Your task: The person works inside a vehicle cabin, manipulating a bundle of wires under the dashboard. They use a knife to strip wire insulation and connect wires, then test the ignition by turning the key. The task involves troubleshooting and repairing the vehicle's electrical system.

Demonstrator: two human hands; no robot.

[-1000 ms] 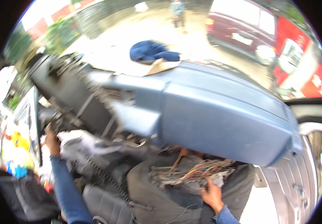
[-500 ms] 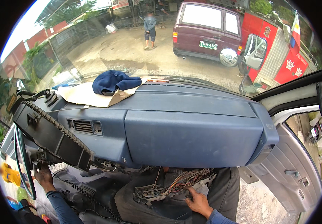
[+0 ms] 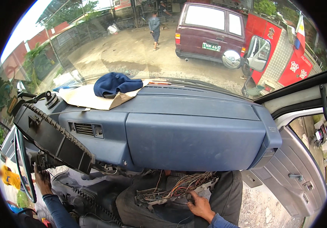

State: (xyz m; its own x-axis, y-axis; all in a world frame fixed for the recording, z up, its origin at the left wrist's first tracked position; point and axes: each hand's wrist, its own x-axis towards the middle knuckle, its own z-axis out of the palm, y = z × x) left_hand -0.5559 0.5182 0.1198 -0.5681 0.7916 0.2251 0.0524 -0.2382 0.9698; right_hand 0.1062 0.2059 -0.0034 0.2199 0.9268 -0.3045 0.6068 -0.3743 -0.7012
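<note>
My left hand [image 3: 43,181] reaches up beneath the steering column [image 3: 41,159], beside the steering wheel [image 3: 19,163]. Its fingers stretch upward, apparently empty, with the tips at the column's underside; whether they touch it is unclear. Across my dark-trousered lap lies a long panel loaded with bundled wires [image 3: 178,190], red, brown, white and other colours. My right hand [image 3: 201,207] is closed at the panel's near edge, thumb and forefinger pinching a small dark part there that I cannot name. The curled fingers underneath are hidden.
A blue-grey dashboard [image 3: 197,140] spans the cab above my lap. On it rest a navy cap [image 3: 116,84] and a cardboard sheet [image 3: 83,97]. A coiled black cord [image 3: 91,199] runs near my left arm. The door [image 3: 292,174] stands open at right. Outside, a person [image 3: 154,30] walks near a maroon van [image 3: 209,34].
My left hand has drawn slightly down from the column, and its fingers have straightened. My right hand stays at the wired panel. Outside, the walking person has shifted slightly right.
</note>
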